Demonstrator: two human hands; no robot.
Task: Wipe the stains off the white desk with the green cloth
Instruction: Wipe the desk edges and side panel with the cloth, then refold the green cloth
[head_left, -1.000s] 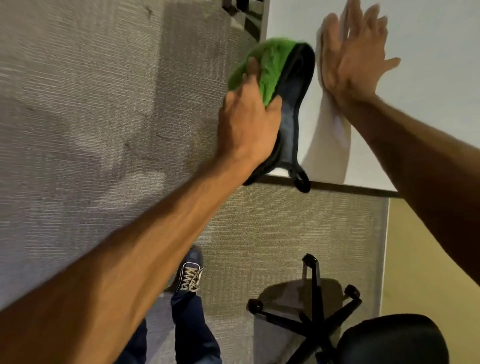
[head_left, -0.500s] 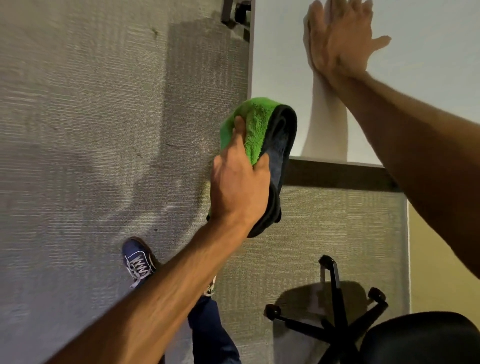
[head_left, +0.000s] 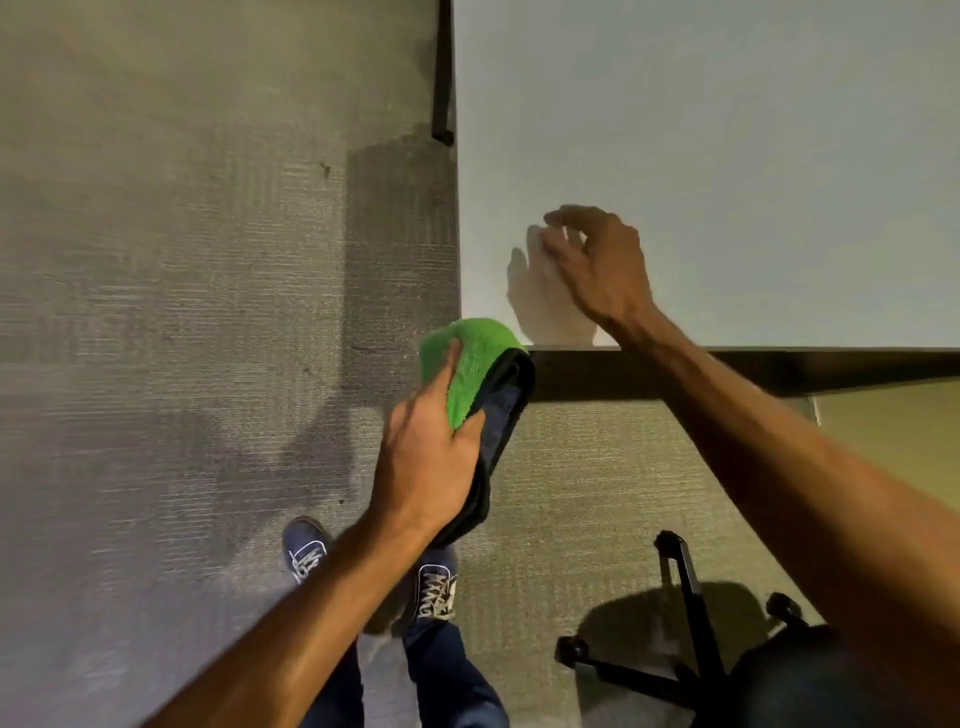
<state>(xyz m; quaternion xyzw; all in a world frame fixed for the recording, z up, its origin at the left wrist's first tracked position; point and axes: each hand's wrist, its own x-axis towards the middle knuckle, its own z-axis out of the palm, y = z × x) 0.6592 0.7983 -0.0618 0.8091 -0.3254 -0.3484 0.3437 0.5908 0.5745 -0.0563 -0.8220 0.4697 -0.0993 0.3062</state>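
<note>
The white desk (head_left: 727, 156) fills the upper right, its near-left corner just below centre. My left hand (head_left: 426, 457) grips the folded green cloth (head_left: 475, 364), which has a dark backing and hangs off the desk's corner, over the carpet. My right hand (head_left: 592, 265) hovers just above the desk near that corner, fingers curled loosely and apart, holding nothing; its shadow falls on the desk. No stains show on the visible desk surface.
Grey carpet (head_left: 182, 312) covers the left and bottom. A black office chair (head_left: 691, 644) with wheeled legs stands at the lower right under the desk's front edge. My two blue shoes (head_left: 436, 587) stand beside the desk corner. A dark desk leg (head_left: 441, 78) runs along the left edge.
My left hand has drawn the cloth back off the desk's corner toward me. My right hand has lifted from flat on the desk and pulled back, fingers now curled.
</note>
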